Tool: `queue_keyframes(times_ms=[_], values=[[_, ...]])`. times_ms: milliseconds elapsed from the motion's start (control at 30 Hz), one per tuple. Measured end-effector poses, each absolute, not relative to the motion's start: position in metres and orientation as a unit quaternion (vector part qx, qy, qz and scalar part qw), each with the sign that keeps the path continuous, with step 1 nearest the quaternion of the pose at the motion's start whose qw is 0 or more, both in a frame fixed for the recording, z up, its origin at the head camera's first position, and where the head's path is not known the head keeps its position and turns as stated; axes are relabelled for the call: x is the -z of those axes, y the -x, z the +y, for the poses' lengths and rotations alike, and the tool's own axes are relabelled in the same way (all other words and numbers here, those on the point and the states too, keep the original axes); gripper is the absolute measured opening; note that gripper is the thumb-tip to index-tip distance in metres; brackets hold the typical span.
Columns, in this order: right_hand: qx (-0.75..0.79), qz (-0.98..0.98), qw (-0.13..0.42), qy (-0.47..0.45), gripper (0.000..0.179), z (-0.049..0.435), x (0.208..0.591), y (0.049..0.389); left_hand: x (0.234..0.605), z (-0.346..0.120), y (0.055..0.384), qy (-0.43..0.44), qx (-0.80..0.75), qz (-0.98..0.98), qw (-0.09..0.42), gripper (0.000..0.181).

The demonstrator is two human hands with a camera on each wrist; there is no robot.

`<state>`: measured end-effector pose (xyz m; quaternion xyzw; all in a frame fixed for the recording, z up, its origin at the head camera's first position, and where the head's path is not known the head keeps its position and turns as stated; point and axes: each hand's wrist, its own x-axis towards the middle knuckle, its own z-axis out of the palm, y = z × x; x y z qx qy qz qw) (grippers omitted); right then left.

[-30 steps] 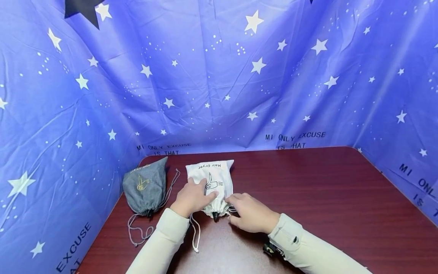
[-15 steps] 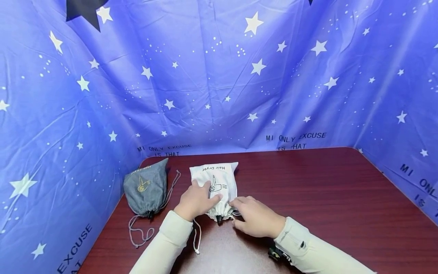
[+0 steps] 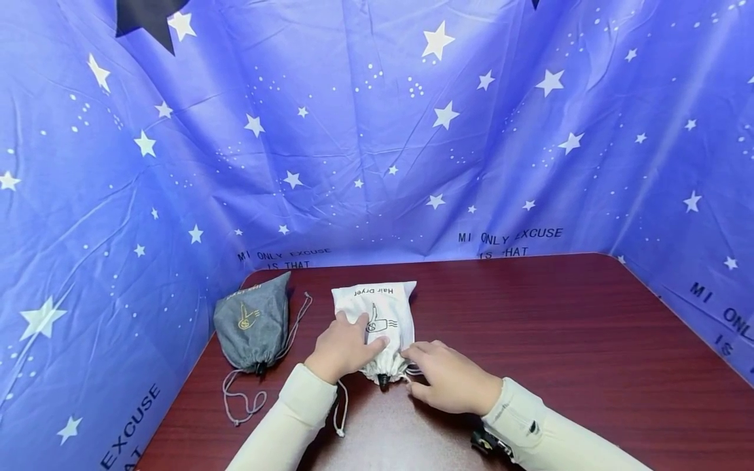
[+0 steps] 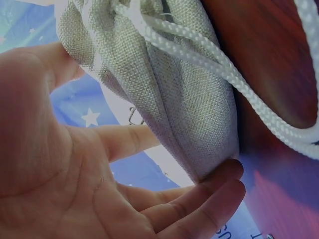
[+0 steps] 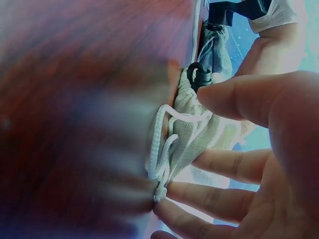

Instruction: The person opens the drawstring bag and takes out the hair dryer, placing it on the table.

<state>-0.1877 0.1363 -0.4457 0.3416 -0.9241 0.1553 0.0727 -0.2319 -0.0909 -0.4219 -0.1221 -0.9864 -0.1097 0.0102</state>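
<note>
A white drawstring bag printed "Hair Dryer" lies on the table, its gathered mouth and black cord lock towards me. My left hand rests on its left side, thumb over the front. In the left wrist view, fairly straight fingers touch the side of the cloth. At the bag's lower right edge is my right hand, its extended fingertips against the cloth near the white cord. The thumb points at the cord lock in the right wrist view. What fills the bag is hidden.
A grey drawstring bag with a gold hair dryer print lies to the left, its grey cords loose on the table. Dark red wood forms the tabletop. Blue star-patterned cloth hangs around the back and sides.
The white bag has slid a little to the right and slightly towards me, and both hands have moved along with it. The grey bag has stayed in place.
</note>
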Motion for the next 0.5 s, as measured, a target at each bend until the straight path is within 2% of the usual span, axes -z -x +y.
queue_keyframes(times_ms=[500], values=[[-0.141, -0.928, 0.076, -0.336, 0.050, 0.1453, 0.4439, 0.1772, 0.4240, -0.0820, 0.2275, 0.127, 0.102, -0.987, 0.006, 0.081]])
